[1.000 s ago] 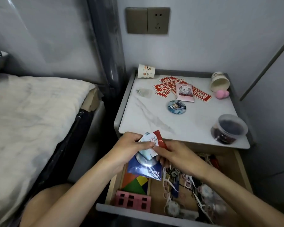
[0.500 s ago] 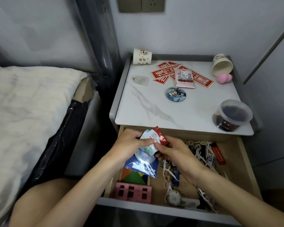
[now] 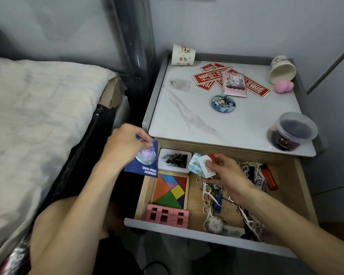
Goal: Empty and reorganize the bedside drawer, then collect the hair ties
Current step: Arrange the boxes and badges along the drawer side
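Now | left hand (image 3: 125, 145) fingers pinch blue packet (image 3: 147, 168) — "STAR RAIL", inverted | right hand (image 3: 224, 172) fingers pinch small cards (image 3: 202, 167)

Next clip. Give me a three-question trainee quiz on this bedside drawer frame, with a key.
1. True or false: the left hand holds a blue packet while the right hand holds small packets.
2. Which lies in the drawer? A tangram puzzle, B round badge, C pink sponge.
3. Fill in: the lidded tub stands at the nightstand top's front ____ corner.
Key: 1 true; 2 A; 3 right.
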Demonstrator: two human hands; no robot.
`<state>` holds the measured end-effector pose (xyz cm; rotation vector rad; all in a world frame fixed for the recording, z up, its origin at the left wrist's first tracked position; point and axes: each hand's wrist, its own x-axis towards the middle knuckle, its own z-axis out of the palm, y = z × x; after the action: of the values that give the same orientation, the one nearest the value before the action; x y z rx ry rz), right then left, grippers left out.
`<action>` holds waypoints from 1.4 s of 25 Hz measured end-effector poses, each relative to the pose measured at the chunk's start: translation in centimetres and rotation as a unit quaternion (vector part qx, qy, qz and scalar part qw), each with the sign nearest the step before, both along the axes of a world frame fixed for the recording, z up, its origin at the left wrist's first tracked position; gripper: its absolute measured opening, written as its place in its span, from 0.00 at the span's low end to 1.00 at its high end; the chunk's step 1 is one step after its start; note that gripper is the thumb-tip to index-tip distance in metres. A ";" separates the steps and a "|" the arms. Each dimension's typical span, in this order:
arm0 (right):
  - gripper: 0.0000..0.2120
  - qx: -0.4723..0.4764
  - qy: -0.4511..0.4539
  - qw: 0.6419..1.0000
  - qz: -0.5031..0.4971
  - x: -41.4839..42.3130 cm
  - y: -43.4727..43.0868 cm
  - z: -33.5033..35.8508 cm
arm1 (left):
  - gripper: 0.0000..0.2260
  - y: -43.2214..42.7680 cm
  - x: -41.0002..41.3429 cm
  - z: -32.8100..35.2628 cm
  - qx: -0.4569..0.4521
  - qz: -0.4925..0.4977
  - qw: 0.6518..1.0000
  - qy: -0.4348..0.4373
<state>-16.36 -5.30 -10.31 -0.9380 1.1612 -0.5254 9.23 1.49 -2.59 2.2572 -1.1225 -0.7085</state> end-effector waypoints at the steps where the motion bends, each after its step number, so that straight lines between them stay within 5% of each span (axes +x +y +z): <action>1: 0.08 0.002 0.021 1.000 0.013 0.4 0.0 -0.5 | 0.09 0.4 0.8 0.4 -0.006 0.025 1.000 -0.015; 5: 0.12 -0.039 0.058 0.997 0.019 5.1 -0.2 -2.3 | 0.09 0.5 1.7 0.8 -0.017 0.052 0.998 -0.027; 11: 0.04 -0.129 0.166 0.977 -0.026 10.8 -0.3 -4.8 | 0.10 0.0 1.9 0.7 -0.011 0.033 0.999 -0.012; 30: 0.06 -0.135 0.149 0.980 0.009 10.6 -0.3 -5.1 | 0.06 -0.3 1.4 0.8 -0.005 0.009 0.999 -0.030; 35: 0.10 -0.258 0.221 0.938 0.072 10.3 -0.3 -4.3 | 0.07 -0.3 1.4 0.9 -0.008 0.007 1.000 -0.026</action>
<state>-6.11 -5.62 -14.65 -1.6470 1.3657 -0.5250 10.65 1.20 -1.72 2.2798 -1.1324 -0.6377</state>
